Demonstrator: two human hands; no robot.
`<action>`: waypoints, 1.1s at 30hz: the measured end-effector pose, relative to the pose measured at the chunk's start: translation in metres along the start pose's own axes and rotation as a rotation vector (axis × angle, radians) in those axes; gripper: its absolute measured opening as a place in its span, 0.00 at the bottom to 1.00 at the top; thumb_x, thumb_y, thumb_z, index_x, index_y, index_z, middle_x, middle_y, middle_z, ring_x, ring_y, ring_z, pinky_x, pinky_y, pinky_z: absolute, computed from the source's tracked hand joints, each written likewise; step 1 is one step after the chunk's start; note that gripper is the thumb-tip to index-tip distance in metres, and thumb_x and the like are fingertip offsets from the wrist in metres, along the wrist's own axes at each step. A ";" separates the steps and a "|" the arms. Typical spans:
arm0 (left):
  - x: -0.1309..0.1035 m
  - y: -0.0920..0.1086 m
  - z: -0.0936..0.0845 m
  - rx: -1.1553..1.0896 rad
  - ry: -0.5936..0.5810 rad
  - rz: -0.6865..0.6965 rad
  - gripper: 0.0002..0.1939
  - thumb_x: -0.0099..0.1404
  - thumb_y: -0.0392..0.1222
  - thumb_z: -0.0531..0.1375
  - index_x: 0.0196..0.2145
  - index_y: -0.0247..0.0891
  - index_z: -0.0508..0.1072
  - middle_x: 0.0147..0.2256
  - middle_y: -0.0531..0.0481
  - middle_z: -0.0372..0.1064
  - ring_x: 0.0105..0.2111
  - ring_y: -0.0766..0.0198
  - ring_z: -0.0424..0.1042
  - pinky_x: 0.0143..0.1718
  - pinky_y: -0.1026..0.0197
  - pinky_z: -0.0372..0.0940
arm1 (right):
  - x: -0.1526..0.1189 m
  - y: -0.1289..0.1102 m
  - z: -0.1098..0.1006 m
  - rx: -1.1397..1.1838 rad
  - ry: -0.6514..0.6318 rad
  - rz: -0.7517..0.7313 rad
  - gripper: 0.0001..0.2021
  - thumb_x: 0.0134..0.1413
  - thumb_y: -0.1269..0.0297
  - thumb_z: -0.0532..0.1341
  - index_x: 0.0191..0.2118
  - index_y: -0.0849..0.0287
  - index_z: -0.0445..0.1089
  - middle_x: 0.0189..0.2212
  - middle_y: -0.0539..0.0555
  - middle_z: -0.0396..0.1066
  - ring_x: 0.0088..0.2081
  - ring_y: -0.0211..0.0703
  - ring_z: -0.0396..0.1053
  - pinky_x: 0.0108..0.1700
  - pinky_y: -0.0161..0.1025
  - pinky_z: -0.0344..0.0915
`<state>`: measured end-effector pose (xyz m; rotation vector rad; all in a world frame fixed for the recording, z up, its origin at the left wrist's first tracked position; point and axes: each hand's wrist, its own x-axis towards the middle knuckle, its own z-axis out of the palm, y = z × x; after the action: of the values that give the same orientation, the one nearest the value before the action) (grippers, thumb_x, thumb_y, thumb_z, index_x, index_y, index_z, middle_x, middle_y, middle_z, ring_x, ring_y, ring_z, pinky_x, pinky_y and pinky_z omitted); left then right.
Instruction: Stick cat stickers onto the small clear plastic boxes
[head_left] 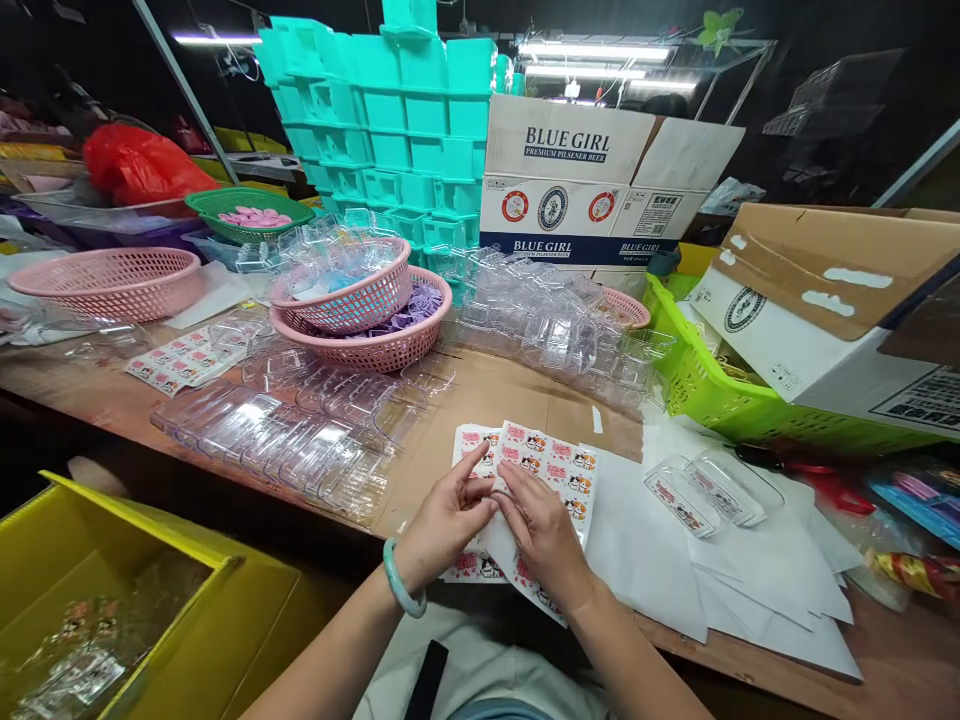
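My left hand [450, 515], with a pale green bangle [391, 578] at its wrist, has its thumb and fingers together at the left edge of a sticker sheet [559, 455]. Its index finger points up and away. My right hand [546, 535] grips the same sheet, which is printed with cartoon cats and pink lettering. The fingertips of both hands meet, so anything small between them is hidden. Under the held sheet lies another sticker sheet [471, 570]. To the right, two clear plastic trays [682, 497] with matching stickers rest on white paper sheets [637, 570].
Rows of clear plastic covers [277, 440] lie left, with more clear covers [555, 320] heaped behind. Stacked pink baskets [360, 350] stand near teal bins [382, 130]. A green basket [690, 380] holding a carton [810, 300] is right; a yellow box [247, 620] is lower left.
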<state>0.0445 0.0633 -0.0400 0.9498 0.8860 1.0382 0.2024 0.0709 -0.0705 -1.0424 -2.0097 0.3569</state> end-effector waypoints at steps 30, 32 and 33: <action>-0.007 -0.009 0.010 0.133 0.193 0.018 0.36 0.56 0.41 0.62 0.61 0.36 0.58 0.37 0.46 0.71 0.32 0.65 0.68 0.33 0.63 0.64 | 0.012 -0.003 -0.017 0.911 0.494 0.760 0.13 0.52 0.56 0.65 0.39 0.59 0.77 0.40 0.58 0.78 0.43 0.51 0.75 0.48 0.50 0.71; -0.016 -0.009 0.007 0.275 0.303 0.098 0.33 0.57 0.42 0.62 0.60 0.40 0.62 0.44 0.43 0.70 0.37 0.61 0.69 0.41 0.58 0.66 | 0.013 0.003 -0.026 0.895 0.681 0.713 0.14 0.54 0.56 0.63 0.41 0.60 0.76 0.41 0.59 0.78 0.45 0.51 0.75 0.51 0.52 0.69; -0.020 -0.008 0.007 0.358 0.372 0.167 0.30 0.57 0.42 0.63 0.58 0.42 0.65 0.49 0.42 0.68 0.42 0.58 0.69 0.47 0.55 0.64 | 0.013 0.004 -0.031 0.798 0.732 0.662 0.14 0.56 0.57 0.62 0.43 0.60 0.75 0.43 0.59 0.77 0.47 0.51 0.74 0.53 0.54 0.68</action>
<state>0.0479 0.0408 -0.0428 1.1634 1.3513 1.2474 0.2243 0.0804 -0.0467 -1.0527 -0.7115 0.8809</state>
